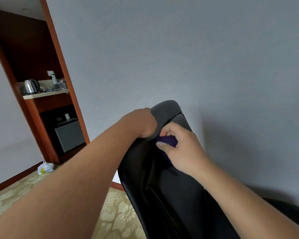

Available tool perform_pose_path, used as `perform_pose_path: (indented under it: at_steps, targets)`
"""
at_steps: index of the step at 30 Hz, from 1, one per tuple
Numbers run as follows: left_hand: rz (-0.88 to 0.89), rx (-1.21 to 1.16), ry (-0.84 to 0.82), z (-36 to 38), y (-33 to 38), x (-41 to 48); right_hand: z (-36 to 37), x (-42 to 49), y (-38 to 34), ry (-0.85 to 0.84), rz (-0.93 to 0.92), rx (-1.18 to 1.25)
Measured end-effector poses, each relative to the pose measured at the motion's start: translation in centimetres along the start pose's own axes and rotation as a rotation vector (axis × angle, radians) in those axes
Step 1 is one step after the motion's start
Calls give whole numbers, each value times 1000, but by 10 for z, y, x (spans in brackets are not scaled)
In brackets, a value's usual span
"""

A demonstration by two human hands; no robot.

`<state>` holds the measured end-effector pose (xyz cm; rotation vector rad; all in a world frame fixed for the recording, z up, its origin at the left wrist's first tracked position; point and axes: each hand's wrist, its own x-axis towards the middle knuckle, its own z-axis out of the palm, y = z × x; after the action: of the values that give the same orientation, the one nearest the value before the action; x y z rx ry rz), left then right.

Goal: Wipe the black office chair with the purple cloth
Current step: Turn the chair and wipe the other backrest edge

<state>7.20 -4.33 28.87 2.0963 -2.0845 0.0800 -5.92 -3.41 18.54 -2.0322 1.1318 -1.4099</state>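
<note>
While the left hand (141, 123) steadies the top of the backrest, the head view shows the black office chair (171, 187) leaning across the lower right of the room, just in front of the grey wall (197, 49). That hand's fingers curl down over the backrest's upper edge. Their tips are hidden behind it, so I judge it a grip rather than see it whole. The right hand (181, 149) sits just beside it on the face of the backrest. Its fingers are bunched round the purple cloth (167, 141) and the thumb is clamped across the front. Only a small wad of the cloth shows between thumb and fingers, pressed against the chair near a seam.

To my eye the wiping is under way high on the backrest, with the lower panels not yet reached. The cloth is balled so tight that knuckles may rub the surface instead of fabric. A hard stroke could also push the chair round or back if the left hand slackens.

A kettle (31, 86) stands in the wooden alcove on the left, and a plastic bag (45, 167) lies on the carpet below it.
</note>
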Motion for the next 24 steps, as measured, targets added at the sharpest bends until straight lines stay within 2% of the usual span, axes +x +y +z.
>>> perform_pose_path:
  at_steps: [10,24]
  targets:
    - [32,51,36,0,-4,-2,13,57,35,174,53,-74]
    - [-3,-13,28,6,-12,14,7,149,92,243,261,-152]
